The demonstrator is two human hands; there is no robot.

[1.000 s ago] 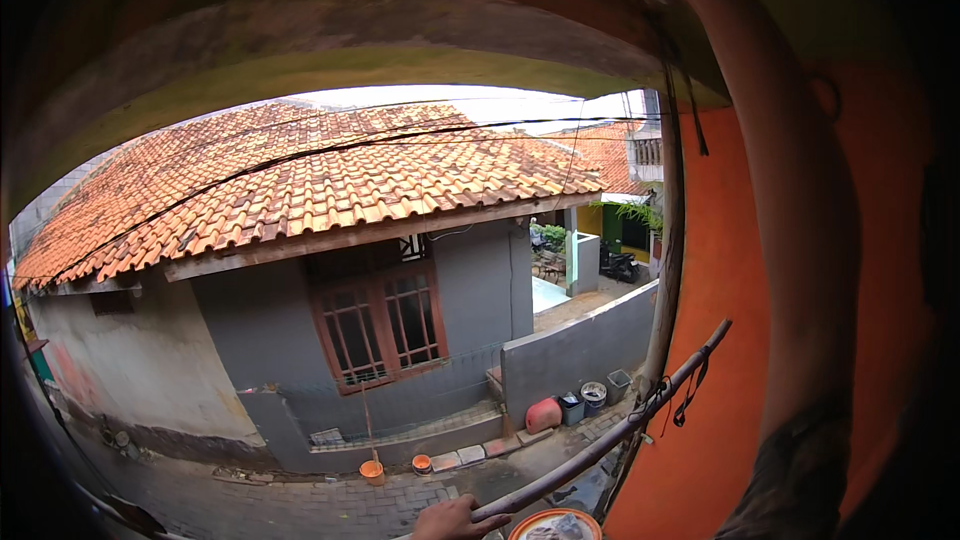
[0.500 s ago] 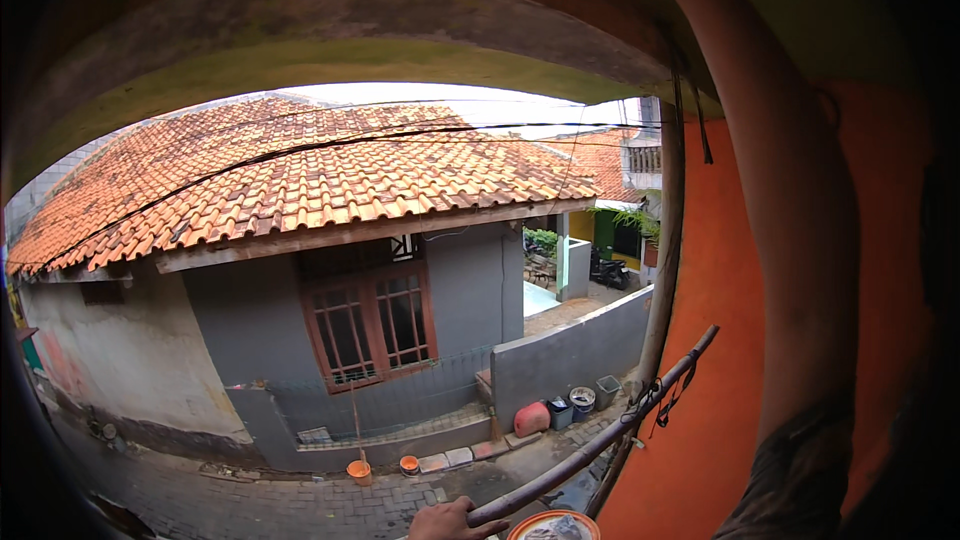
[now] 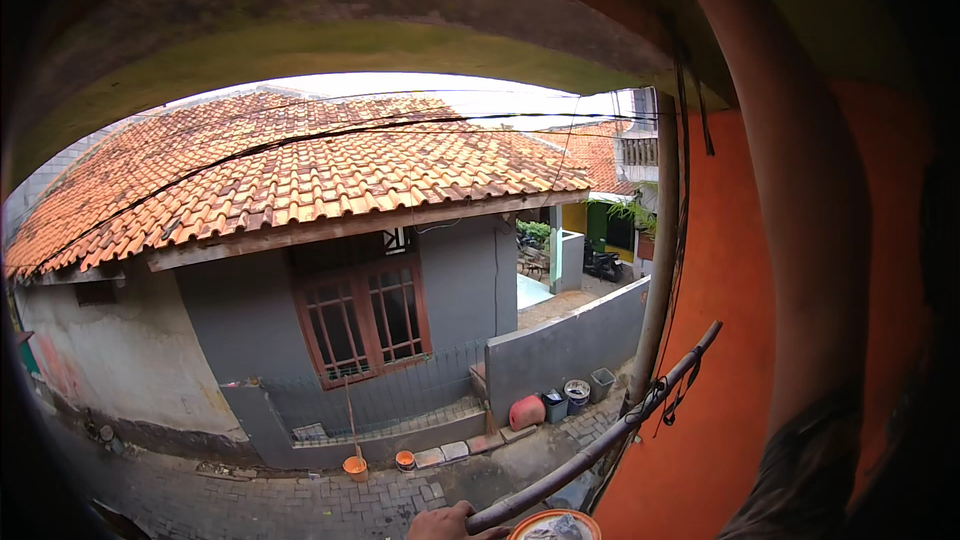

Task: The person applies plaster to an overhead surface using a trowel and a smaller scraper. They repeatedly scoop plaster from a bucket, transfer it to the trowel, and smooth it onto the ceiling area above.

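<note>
Below, the left hand grasps the slanted pole at its lower end.

a residential alley: tiled roof, grey house wall, paved lane below.

Across the lane stands a grey house under a roof of orange clay tiles, with a red-framed window in its wall. Below it, a low grey wall runs to the right, and a red jug and some bins sit at its foot. Two small orange pots rest on the paved lane.
</note>
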